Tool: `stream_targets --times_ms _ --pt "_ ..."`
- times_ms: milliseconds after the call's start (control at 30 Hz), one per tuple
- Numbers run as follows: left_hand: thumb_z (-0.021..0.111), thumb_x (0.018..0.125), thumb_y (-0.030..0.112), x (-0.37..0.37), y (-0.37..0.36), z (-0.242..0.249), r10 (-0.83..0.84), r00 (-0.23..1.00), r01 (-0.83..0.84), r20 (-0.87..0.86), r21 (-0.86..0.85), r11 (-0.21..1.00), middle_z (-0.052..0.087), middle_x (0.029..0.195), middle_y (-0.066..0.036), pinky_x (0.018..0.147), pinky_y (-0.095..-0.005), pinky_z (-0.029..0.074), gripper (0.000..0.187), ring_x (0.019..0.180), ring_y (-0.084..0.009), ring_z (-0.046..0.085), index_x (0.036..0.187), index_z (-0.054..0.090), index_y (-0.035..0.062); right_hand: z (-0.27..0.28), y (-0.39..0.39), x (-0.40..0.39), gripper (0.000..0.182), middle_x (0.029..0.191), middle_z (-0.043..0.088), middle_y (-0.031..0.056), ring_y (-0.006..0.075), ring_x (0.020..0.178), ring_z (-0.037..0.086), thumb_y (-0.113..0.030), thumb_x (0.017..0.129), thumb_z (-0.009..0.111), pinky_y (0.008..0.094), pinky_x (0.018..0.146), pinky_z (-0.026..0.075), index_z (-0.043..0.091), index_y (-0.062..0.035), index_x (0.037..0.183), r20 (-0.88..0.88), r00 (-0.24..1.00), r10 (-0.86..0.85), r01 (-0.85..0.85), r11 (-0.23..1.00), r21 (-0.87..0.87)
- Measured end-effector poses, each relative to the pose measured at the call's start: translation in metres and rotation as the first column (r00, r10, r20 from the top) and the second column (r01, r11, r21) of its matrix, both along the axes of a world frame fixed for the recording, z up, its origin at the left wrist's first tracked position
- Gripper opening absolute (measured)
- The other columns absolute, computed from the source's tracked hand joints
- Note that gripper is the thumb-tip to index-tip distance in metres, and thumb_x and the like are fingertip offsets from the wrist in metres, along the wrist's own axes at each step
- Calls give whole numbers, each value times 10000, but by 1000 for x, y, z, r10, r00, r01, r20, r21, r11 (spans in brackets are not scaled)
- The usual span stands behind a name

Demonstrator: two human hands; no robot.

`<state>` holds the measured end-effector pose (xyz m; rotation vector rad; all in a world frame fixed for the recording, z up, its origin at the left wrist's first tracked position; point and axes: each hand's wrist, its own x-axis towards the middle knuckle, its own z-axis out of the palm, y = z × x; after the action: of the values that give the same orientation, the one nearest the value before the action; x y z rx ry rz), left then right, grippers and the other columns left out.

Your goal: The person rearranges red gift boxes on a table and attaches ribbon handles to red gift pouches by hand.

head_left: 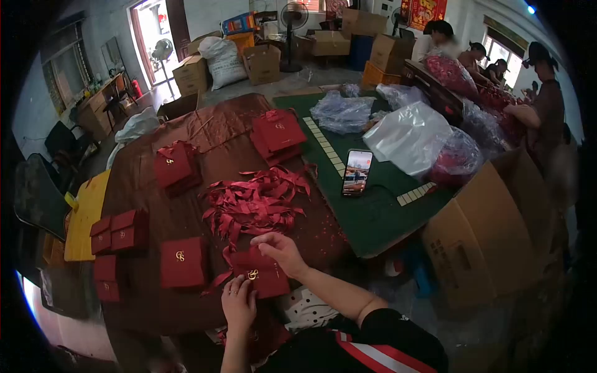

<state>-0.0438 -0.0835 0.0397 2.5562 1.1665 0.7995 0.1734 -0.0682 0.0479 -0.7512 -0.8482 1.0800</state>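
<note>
At the table's near edge lies a red bag with a gold logo (268, 281). My left hand (239, 299) rests on its lower left part, fingers slightly bent, with a ring on one finger. Over the bag's upper right edge is my right hand (278, 251), thumb and fingers curled together; what they hold, if anything, is too small to tell. A tangled pile of red ribbons (255, 202) lies just beyond the hands, and one ribbon trails down beside the bag. Another red bag (181, 262) lies flat to the left.
More red bags stand in stacks at the far left (176, 166), far middle (278, 133) and left edge (129, 231). A phone (357, 173) stands on the green mat (379, 224). Plastic bags (410, 137) and a large carton (491, 230) are at the right; several people work beyond.
</note>
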Motion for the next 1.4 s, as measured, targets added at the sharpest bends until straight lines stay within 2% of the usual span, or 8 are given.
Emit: stream_targets --times_ms 200,300,500,633,833,1233,1300,1400 --pt "720 838 127 0 -1 -2 -4 1000 5 7 -18 1000 624 1281 -133 995 -467 468 314 1176 -366 561 1139 674 53 4 -3 -17 95 1158 665 75 102 968 596 -35 990 600 260 869 489 625 -44 1081 -216 965 150 -167 984 -61" --pt "720 837 132 1 -1 -3 7 1000 -7 5 -26 1000 624 1281 -132 1004 -465 461 317 1178 -367 558 1141 674 52 9 -8 -12 106 1203 628 112 183 1048 625 40 962 612 305 944 500 603 -33 1038 185 980 -76 27 967 254" --pt "722 812 103 1 -1 -8 6 1000 -6 7 8 1000 613 1247 -165 965 -498 468 317 1141 -400 557 1114 662 24 5 -19 -7 114 996 705 39 53 686 589 -174 1040 577 199 583 460 616 -68 1025 -103 987 127 -133 989 -59" --pt "763 804 128 4 -7 -4 119 993 -119 -3 -81 990 555 1219 -206 951 -487 458 362 1137 -403 527 1144 660 58 5 -23 -15 153 881 654 -3 52 715 581 -189 1046 570 192 605 461 661 -66 1036 -107 962 249 -259 962 -87" --pt "818 775 209 7 -11 -3 312 950 -310 -13 -155 938 516 1195 -218 968 -492 411 541 1107 -400 473 1244 606 45 9 -30 -27 233 1012 629 83 183 926 611 -115 1042 538 287 843 487 673 -12 1202 546 838 -16 6 1000 21" --pt "822 760 257 13 -5 -4 383 922 -354 61 -271 895 546 1184 -218 928 -477 456 637 1097 -426 541 1285 541 31 -3 -35 -38 248 983 630 121 315 922 632 -28 916 637 379 834 510 699 -84 1149 786 611 -88 6 994 107" --pt "814 773 245 14 -4 -6 417 908 -393 36 -269 879 566 1152 -225 910 -482 469 617 1067 -425 560 1283 538 34 -10 -34 -45 231 1070 679 137 280 919 679 -46 908 660 335 783 539 684 -56 1137 633 773 44 40 992 -117" --pt "845 738 207 15 -1 -4 453 887 -406 87 -321 856 574 1102 -196 889 -458 478 573 1027 -395 572 1204 556 39 -26 -28 -40 162 986 695 106 245 922 690 -54 864 721 317 743 539 696 -40 1024 784 615 -83 92 995 32"
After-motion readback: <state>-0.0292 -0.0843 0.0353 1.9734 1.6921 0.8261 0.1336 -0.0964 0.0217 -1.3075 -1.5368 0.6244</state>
